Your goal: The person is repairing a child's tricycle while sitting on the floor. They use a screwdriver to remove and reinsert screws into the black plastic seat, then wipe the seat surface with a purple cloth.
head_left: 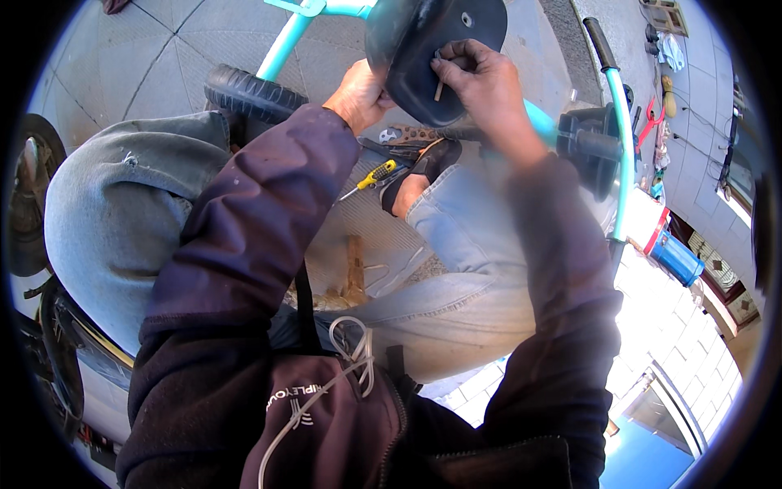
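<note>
A black moulded seat (415, 61), with a hole near its upper right, is held in front of me. It is beside the turquoise tubing (285, 41) of what looks like a child's tricycle. The fingers of my left hand (358, 94) are closed on the seat's left edge, some hidden behind it. Thumb and fingers of my right hand (482, 77) pinch a small thin pale rod (440, 90) against the seat's face. It looks like a bolt, but its upper end is hidden by the fingertips.
Beneath the seat, a yellow-and-black screwdriver (376, 174) lies near my shoe (423, 167). A black ribbed wheel (254, 94) is at the left. On the right stands a turquoise handlebar (626, 138) with a black grip. A blue cylinder (676, 259) lies farther right.
</note>
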Action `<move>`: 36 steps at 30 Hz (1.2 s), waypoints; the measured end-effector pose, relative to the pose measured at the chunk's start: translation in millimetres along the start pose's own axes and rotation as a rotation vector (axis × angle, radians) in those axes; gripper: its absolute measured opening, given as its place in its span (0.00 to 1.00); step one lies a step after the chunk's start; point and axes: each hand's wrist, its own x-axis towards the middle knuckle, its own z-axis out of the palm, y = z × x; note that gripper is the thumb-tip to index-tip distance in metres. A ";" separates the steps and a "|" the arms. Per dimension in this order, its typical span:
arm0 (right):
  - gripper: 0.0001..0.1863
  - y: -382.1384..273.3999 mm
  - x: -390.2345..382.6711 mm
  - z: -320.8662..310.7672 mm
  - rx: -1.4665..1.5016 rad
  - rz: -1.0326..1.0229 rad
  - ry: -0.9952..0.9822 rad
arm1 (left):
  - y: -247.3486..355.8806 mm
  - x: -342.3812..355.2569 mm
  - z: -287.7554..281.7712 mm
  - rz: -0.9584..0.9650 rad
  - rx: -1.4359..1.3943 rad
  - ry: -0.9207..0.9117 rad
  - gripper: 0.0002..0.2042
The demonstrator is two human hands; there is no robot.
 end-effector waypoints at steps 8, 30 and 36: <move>0.11 -24.8 -11.2 -31.6 0.063 -0.018 0.123 | 16.2 -25.0 -12.3 -0.252 0.392 0.269 0.08; 0.10 -144.4 -123.4 -29.0 0.198 -0.327 0.140 | 99.9 -211.1 111.3 -0.093 0.463 -0.259 0.12; 0.11 -135.7 -113.9 -23.1 0.118 -0.374 0.121 | 98.4 -208.7 101.3 -0.102 0.373 -0.215 0.10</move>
